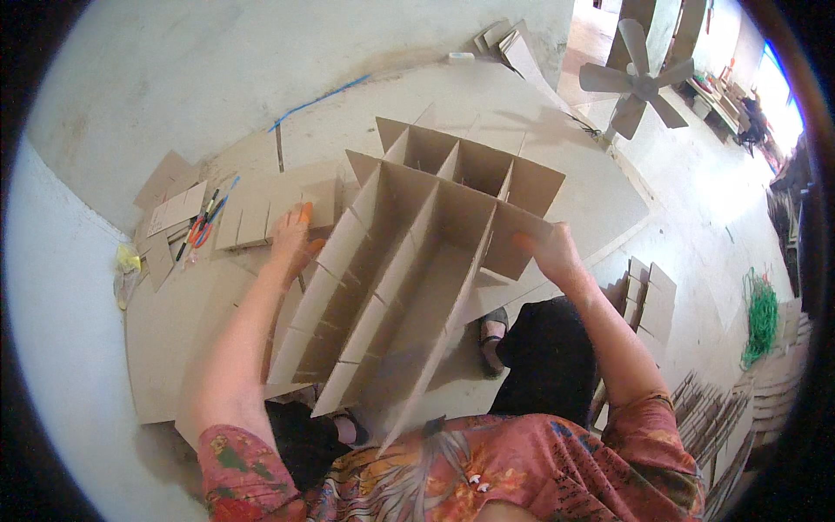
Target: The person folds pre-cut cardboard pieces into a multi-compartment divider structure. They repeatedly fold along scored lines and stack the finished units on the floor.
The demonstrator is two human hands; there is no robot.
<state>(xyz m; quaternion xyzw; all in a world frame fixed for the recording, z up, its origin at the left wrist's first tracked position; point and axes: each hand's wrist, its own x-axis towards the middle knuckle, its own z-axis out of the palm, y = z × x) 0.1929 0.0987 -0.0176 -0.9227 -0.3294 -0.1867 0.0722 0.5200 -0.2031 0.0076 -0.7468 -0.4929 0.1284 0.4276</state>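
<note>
A partly interlocked cardboard divider grid (398, 261) stands between my legs. Several long slotted strips run toward me and cross two shorter strips at the far part. My right hand (561, 261) grips the right end of the nearer cross strip (505, 251). The farther cross strip (538, 186) lies just beyond it. My left hand (293, 238) is at the left of the grid, beside a stack of slotted cardboard pieces (251, 218); its fingers are blurred, and whether they hold a piece is unclear.
Scissors (203, 228), pens and loose cardboard pieces (176, 209) lie at the left. More cardboard stands by the wall (515, 49) and at my right (655, 300). A fan (642, 85) stands at the upper right. Green string (760, 320) and many stacked dividers (708, 417) are at the right.
</note>
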